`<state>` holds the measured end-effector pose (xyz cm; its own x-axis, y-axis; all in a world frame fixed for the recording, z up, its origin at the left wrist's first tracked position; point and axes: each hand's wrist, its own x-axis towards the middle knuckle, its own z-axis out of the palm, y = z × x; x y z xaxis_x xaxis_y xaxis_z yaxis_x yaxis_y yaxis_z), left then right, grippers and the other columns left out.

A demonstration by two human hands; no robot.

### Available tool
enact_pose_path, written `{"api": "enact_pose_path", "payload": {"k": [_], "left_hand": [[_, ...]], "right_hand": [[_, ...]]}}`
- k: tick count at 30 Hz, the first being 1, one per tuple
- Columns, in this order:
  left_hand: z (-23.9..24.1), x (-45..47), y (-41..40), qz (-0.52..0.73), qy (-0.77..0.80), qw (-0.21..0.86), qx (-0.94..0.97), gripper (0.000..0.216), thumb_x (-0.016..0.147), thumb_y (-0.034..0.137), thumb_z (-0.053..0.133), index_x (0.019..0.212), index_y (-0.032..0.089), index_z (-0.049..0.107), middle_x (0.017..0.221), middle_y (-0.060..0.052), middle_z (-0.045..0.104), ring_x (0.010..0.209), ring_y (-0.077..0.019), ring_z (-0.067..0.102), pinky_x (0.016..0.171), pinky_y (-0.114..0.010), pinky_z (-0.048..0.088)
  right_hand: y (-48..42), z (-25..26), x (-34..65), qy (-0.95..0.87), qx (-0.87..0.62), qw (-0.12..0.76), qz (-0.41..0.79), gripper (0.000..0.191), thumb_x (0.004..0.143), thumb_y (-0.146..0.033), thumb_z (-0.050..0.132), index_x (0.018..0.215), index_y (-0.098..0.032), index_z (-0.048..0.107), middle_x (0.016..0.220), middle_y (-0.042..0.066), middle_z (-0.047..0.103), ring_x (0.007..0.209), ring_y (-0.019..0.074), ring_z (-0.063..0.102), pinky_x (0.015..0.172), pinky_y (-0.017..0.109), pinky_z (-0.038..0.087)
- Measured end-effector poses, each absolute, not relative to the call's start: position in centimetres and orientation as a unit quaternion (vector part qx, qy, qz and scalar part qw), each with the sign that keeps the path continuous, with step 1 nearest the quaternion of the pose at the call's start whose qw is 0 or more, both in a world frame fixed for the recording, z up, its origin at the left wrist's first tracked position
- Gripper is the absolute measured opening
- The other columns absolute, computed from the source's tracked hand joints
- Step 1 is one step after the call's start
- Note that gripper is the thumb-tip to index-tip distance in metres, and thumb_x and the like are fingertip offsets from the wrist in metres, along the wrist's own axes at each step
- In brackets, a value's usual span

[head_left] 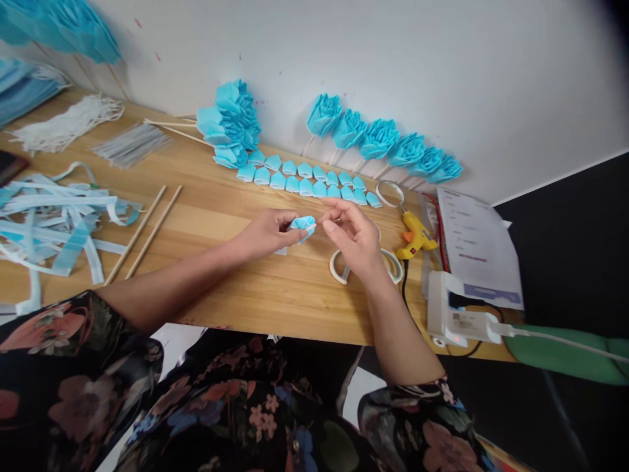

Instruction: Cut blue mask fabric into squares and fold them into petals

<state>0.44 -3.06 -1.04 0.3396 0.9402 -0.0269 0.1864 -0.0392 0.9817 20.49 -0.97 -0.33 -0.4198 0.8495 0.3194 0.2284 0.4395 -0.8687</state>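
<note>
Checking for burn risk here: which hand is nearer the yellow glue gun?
Right: the right hand is left of the yellow glue gun; the left hand is farther left, holding a small blue piece.

Along the near edge of the worktop (275, 305), between the left forearm (181, 285) and the right forearm (400, 334), a hand could pass over bare wood. Another open patch lies between the far ends of the two sticks (146, 226) and the petals (305, 187). Toward the far edge, these petals and then the standing flowers (381, 139) block the way. Toward the right edge it is narrow — white loops (333, 271), a glue gun (417, 237), its cord (404, 285) and a white plug (442, 305) are obstacles.
</note>
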Motion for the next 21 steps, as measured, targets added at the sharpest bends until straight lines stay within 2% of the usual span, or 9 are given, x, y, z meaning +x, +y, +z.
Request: {"api": "enact_pose_path", "payload": {"k": [3, 8, 13, 21], "left_hand": [[-1.19, 0.43, -3.04, 0.358, 0.448, 0.520, 0.633, 0.025, 0.082, 0.036, 0.063, 0.070, 0.017, 0.054, 0.057, 0.006, 0.044, 0.053, -0.0073, 0.039, 0.050, -0.022, 0.027], [-1.47, 0.47, -2.94, 0.347, 0.437, 0.529, 0.639, 0.025, 0.081, 0.038, 0.065, 0.072, 0.016, 0.055, 0.060, 0.005, 0.047, 0.054, -0.0074, 0.042, 0.051, -0.021, 0.030], [-0.80, 0.39, -3.06, 0.345, 0.451, 0.540, 0.621, 0.027, 0.084, 0.039, 0.061, 0.072, 0.016, 0.057, 0.060, 0.003, 0.053, 0.054, -0.0078, 0.047, 0.051, -0.020, 0.036], [-0.89, 0.27, -3.00, 0.374, 0.475, 0.509, 0.613, 0.027, 0.085, 0.036, 0.061, 0.069, 0.015, 0.059, 0.059, 0.001, 0.055, 0.052, -0.0071, 0.045, 0.049, -0.020, 0.035]], "right_hand": [[-0.99, -0.38, 20.50, -0.748, -0.356, 0.382, 0.410, 0.037, 0.089, -0.033, 0.063, 0.125, -0.027, 0.061, 0.097, 0.001, 0.068, 0.091, 0.0151, 0.065, 0.088, 0.034, 0.054], [-0.96, -0.63, 20.30, -0.747, -0.379, 0.377, 0.395, 0.037, 0.087, -0.029, 0.063, 0.123, -0.026, 0.062, 0.088, -0.001, 0.065, 0.082, 0.0142, 0.063, 0.083, 0.033, 0.055], [-0.51, -1.01, 20.49, -0.719, -0.388, 0.410, 0.406, 0.034, 0.088, -0.033, 0.063, 0.122, -0.026, 0.061, 0.088, 0.000, 0.064, 0.081, 0.0141, 0.062, 0.079, 0.032, 0.055], [-0.72, -0.84, 20.12, -0.711, -0.376, 0.379, 0.458, 0.042, 0.090, -0.041, 0.061, 0.130, -0.027, 0.055, 0.093, 0.002, 0.066, 0.085, 0.0161, 0.064, 0.080, 0.034, 0.056]]}}
